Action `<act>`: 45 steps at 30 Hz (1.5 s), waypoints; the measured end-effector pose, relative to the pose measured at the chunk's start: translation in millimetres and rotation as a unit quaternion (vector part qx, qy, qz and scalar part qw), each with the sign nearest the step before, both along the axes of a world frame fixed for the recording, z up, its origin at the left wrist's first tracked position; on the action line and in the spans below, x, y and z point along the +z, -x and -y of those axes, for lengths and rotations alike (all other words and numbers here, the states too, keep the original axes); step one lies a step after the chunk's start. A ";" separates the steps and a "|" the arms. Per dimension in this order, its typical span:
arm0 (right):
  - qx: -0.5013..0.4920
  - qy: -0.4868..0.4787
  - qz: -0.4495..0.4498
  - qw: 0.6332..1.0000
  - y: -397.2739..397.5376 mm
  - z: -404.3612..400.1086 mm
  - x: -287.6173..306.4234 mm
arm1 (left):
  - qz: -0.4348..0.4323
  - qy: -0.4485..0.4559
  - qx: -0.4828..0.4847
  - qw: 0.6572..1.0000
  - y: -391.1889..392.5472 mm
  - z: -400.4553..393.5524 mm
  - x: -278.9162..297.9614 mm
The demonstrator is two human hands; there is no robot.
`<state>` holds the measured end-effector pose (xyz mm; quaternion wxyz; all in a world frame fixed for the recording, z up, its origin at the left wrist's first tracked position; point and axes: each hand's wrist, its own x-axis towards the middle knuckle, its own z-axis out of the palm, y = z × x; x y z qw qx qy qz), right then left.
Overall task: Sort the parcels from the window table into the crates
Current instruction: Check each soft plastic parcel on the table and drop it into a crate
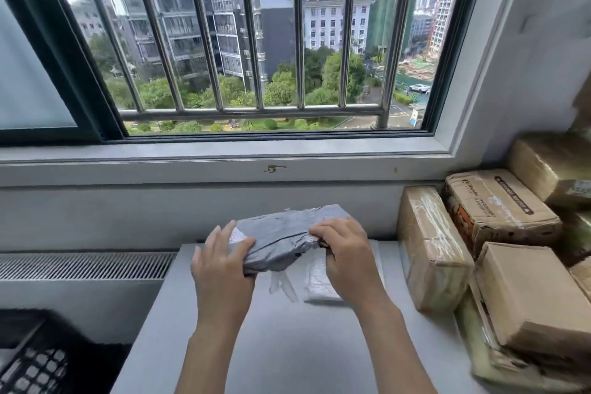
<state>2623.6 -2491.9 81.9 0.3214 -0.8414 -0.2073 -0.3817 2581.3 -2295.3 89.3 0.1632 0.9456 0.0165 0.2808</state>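
A grey plastic-wrapped parcel (284, 235) is held just above the grey window table (281, 342), close to the wall under the sill. My left hand (220, 261) grips its left end, thumb on top near a white label. My right hand (343, 253) grips its right end with the fingers curled over the top. A clear plastic-wrapped parcel (315, 285) lies flat on the table beneath it. Several brown cardboard parcels (430, 249) are stacked on the table's right side.
A black plastic crate (35, 365) stands low at the bottom left, beside the table. A radiator grille (83, 265) runs along the wall at left. The barred window (256, 41) and its sill lie straight ahead. More boxes (531, 301) pile up at the right edge.
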 end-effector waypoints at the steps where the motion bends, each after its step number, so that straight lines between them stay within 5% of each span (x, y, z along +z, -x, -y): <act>1: 0.000 0.004 0.002 1.000 4.0 -4.0 5.4 | 0.032 -0.007 -0.005 0.999 3.9 -5.1 3.5; 4: -0.020 0.019 -0.003 1.000 10.6 -15.2 15.1 | 0.081 0.016 -0.013 0.996 14.6 -19.0 19.8; 8: -0.041 0.097 -0.037 0.994 15.4 -21.5 17.4 | 0.015 0.135 0.036 0.990 33.3 -28.3 48.3; 14: -0.025 0.135 -0.094 0.986 30.4 -23.5 -1.3 | -0.011 0.469 -0.025 0.883 36.3 -47.2 68.1; 20: 0.024 0.088 -0.087 0.992 38.8 -29.3 1.1 | -0.006 0.557 -0.043 0.829 39.0 -48.5 82.4; 29: 0.008 0.038 0.050 0.998 35.9 -40.0 31.0 | -0.022 0.579 -0.059 0.813 41.7 -49.2 103.8; 38: 0.022 0.005 0.083 0.996 34.5 -46.1 47.2 | -0.005 0.578 -0.041 0.815 43.9 -48.7 110.3; 42: 0.063 -0.037 0.100 0.992 33.0 -48.3 46.4 | 0.003 0.370 0.031 0.929 43.6 -47.9 105.4; 45: 0.064 -0.055 0.106 0.991 30.5 -49.2 40.3 | 0.040 0.218 0.039 0.974 42.3 -48.6 100.8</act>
